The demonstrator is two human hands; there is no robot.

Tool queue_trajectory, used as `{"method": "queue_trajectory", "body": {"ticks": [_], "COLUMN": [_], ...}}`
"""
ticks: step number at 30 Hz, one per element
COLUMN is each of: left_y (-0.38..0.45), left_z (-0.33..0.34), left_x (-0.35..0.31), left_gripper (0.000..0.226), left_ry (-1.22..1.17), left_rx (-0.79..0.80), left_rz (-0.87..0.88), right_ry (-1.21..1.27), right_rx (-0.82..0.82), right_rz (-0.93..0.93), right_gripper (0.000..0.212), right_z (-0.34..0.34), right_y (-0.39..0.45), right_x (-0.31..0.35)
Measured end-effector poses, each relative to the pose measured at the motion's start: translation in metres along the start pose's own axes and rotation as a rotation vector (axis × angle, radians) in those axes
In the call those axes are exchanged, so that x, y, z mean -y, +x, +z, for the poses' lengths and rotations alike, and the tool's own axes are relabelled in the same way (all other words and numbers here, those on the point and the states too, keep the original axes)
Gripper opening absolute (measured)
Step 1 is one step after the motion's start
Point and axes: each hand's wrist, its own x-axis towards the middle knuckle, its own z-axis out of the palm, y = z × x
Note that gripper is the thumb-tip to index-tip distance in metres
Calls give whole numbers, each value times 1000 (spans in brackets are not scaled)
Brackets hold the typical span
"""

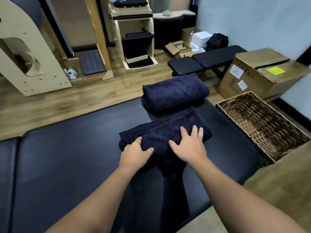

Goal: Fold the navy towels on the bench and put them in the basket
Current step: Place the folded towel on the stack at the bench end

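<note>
A folded navy towel (161,132) lies on the black padded bench (67,157), near its right end. My left hand (134,154) presses on the towel's near left part with the thumb spread toward the middle. My right hand (189,145) lies flat on the towel's right part, fingers straight and spread. A second navy towel (175,92), folded thick, sits at the bench's far edge just beyond the first. The wicker basket (223,103) stands on the floor to the right of the bench, with nothing visible inside.
Large cardboard boxes (257,73) stand behind the basket against the wall. A black workout bench (207,60) is beyond the far towel. Wooden exercise equipment (33,61) and smaller boxes (178,47) line the back of the room on the wood floor.
</note>
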Motion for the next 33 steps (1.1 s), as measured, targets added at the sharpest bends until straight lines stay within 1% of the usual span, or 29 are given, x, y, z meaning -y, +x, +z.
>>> {"method": "queue_trajectory", "body": {"ticks": [8,14,18,20,24,28,29,31,33], "left_y": [42,65,82,91,92,71,62,44,21], "left_z": [46,69,80,79,73,69,66,61,56], "left_x": [-74,-107,-124,-129,-123,-114,-111,-104,-94], "left_gripper": [81,79,76,76,76,75,73,61,52], "left_ry": [-52,-86,-104,-88,64,136,132,112,71], "left_rx": [-39,-58,-57,-44,20,61,45,-6,-28], "left_rz": [-14,12,61,53,2,-24,-16,-6,-34], "right_ry": [2,-25,-26,-30,-53,-69,-54,-39,-67], "right_rx": [0,-7,-16,-6,15,30,37,62,107], "right_rz": [-10,-9,-10,-17,-27,-51,-68,-101,-150], "right_gripper": [88,89,90,91,90,80,77,75,79], "right_z": [-42,-63,-71,-70,-62,-54,-53,-48,-43], "right_y": [77,118,141,151,159,144,138,122,100], "right_x": [-59,-82,-94,-95,-91,-91,-90,-86,-79]}}
